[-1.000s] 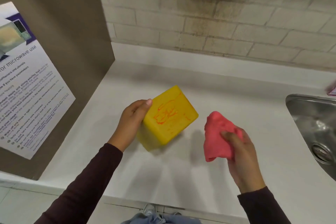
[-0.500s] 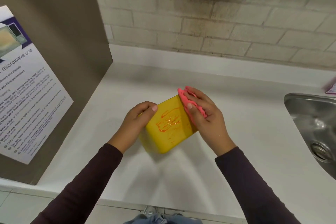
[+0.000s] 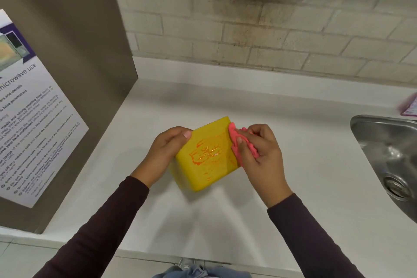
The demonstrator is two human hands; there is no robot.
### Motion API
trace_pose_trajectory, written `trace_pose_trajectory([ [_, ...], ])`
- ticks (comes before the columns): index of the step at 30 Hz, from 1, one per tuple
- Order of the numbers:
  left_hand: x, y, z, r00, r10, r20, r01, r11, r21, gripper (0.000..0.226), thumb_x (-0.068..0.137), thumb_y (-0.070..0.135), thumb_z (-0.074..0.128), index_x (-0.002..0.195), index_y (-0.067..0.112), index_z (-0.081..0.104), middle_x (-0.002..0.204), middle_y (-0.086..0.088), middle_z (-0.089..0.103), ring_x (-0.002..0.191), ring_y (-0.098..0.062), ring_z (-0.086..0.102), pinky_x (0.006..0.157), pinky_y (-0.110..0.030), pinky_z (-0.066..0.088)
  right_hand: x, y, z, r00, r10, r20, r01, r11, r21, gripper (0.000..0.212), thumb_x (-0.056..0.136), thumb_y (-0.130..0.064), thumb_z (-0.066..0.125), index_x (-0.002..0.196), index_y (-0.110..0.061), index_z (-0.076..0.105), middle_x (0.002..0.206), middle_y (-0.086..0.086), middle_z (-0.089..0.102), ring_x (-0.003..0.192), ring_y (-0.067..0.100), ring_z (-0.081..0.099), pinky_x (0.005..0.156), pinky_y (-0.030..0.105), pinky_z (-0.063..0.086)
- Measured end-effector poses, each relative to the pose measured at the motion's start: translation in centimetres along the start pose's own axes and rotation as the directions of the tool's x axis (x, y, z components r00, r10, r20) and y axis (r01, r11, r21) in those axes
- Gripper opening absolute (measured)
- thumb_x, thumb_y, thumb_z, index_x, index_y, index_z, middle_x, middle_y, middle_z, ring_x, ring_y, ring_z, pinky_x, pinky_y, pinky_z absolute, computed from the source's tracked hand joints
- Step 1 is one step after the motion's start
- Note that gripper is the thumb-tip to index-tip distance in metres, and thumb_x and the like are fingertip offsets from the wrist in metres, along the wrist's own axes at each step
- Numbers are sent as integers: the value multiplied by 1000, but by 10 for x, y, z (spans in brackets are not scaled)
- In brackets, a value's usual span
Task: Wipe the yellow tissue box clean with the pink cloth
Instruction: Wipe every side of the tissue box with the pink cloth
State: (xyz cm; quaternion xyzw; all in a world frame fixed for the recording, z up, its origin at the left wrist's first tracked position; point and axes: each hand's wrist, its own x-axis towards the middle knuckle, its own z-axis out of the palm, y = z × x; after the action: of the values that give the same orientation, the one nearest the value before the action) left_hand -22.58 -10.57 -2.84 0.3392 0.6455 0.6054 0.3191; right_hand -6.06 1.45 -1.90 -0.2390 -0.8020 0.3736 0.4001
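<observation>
1 white counter [image 3: 225, 101] below yellow tissue box [image 3: 206, 171], steel sink [image 3: 363, 121], brick wall [image 3: 270, 36]

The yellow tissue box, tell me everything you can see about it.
The yellow tissue box is a plain block with rounded edges and a smooth, slightly shiny face. That face is smeared with orange-red streaks that glint as if wet. No opening shows. It sits tilted over the white counter. The left hand grips its left side, and the right hand presses the bunched pink cloth against its right edge.
</observation>
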Motion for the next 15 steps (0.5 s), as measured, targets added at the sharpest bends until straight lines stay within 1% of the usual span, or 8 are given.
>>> trace_pose_trajectory([
  [1, -1, -1, 1, 1000, 3, -7, -3, 1000, 9, 33, 81, 35, 48, 91, 11, 66, 87, -1, 64, 80, -8, 59, 73, -17, 45, 6, -4, 4, 999, 28, -29, -28, 1000, 7, 24, 91, -12, 57, 111, -17, 68, 92, -1, 46, 90, 0, 50, 74, 9, 41],
  [2, -2, -2, 2, 1000, 6, -15, -6, 1000, 19, 34, 80, 36, 48, 92, 9, 66, 88, -2, 63, 82, -9, 59, 74, -20, 44, 11, -6, 8, 998, 27, -57, -29, 999, -27, 22, 90, -11, 58, 107, -17, 71, 90, -1, 47, 85, 3, 51, 71, 15, 43],
  [4, -3, -3, 4, 1000, 6, -25, -5, 999, 45, 39, 80, 37, 47, 94, 6, 64, 90, -3, 63, 83, -12, 58, 75, -24, 43, 16, -9, 12, 994, -75, -82, 59, 982, -181, 19, 89, -11, 59, 102, -12, 73, 86, 3, 50, 78, 14, 51, 66, 24, 43],
  [6, -3, -2, 4, 1000, 7, -22, -5, 998, 60, 41, 80, 39, 46, 95, 4, 63, 89, -3, 62, 84, -13, 57, 75, -26, 43, 16, -10, 13, 978, -202, -42, 180, 935, -307, 23, 89, -14, 57, 104, -8, 72, 85, 7, 53, 75, 16, 50, 64, 25, 41],
  [9, -2, -2, 4, 1000, 5, -30, -3, 998, 60, 40, 80, 39, 46, 95, 6, 64, 90, -2, 63, 84, -12, 58, 75, -25, 43, 7, -6, 8, 952, -302, 51, 298, 874, -383, 29, 90, -18, 52, 109, -5, 69, 88, 9, 56, 78, 18, 53, 65, 30, 45],
  [12, -1, -1, 4, 999, -7, -47, 10, 999, 47, 37, 79, 39, 47, 93, 11, 66, 90, -1, 64, 84, -11, 59, 75, -25, 44, -6, 3, -4, 908, -389, 157, 416, 789, -451, 29, 90, -15, 56, 113, -2, 67, 91, 12, 60, 82, 23, 57, 66, 35, 49],
  [13, 0, -1, 3, 999, -12, -51, 14, 999, 42, 36, 79, 39, 47, 93, 12, 66, 90, -1, 64, 85, -11, 59, 76, -25, 44, -8, 6, -7, 908, -385, 166, 417, 786, -456, 29, 90, -15, 56, 114, -3, 67, 91, 12, 60, 82, 21, 57, 65, 35, 50],
  [15, 0, -1, 1, 999, -17, -46, 19, 999, 35, 37, 79, 40, 48, 94, 10, 66, 91, -2, 64, 85, -12, 58, 78, -26, 43, -7, 6, -10, 943, -315, 107, 329, 835, -440, 26, 90, -17, 56, 110, -8, 70, 88, 8, 59, 77, 16, 55, 61, 31, 49],
])
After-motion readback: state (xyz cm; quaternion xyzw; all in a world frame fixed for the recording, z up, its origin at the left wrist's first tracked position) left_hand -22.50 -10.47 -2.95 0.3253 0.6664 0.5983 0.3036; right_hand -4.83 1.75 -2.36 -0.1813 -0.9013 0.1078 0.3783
